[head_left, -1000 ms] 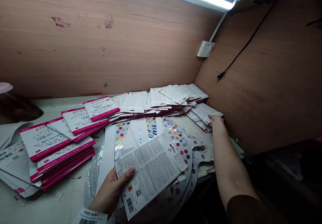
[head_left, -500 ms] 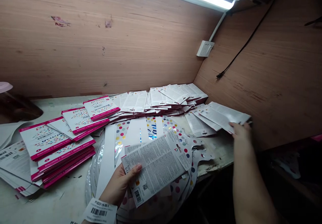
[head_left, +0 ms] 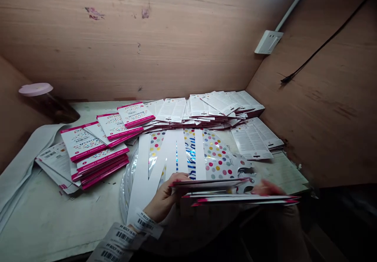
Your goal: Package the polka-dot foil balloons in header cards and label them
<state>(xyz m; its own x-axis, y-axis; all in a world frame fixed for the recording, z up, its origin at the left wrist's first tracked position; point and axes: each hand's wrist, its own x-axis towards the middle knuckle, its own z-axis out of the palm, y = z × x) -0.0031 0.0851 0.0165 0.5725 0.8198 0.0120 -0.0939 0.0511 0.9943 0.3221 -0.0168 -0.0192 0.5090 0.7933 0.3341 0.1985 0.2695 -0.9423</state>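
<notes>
My left hand (head_left: 163,199) grips the left end of a thin stack of pink-edged package cards (head_left: 224,193), held almost flat and seen edge-on in front of me. Barcode stickers cling to my left wrist (head_left: 141,224). My right hand (head_left: 266,189) is blurred at the right end of the same stack, its fingers on the cards. Under the stack lies a polka-dot foil balloon (head_left: 218,158) with white paper strips across it.
Stacks of pink-bordered cards (head_left: 97,152) lie at the left on the white table (head_left: 59,215). A long spread of face-down cards (head_left: 206,107) runs along the back wall, and a small pile (head_left: 256,140) sits at the right. A pink-lidded jar (head_left: 41,97) stands far left.
My right hand brought cards from the right pile to the middle. Both hands now hold them together edge-on with the left hand's card. The view tilted down and left.
</notes>
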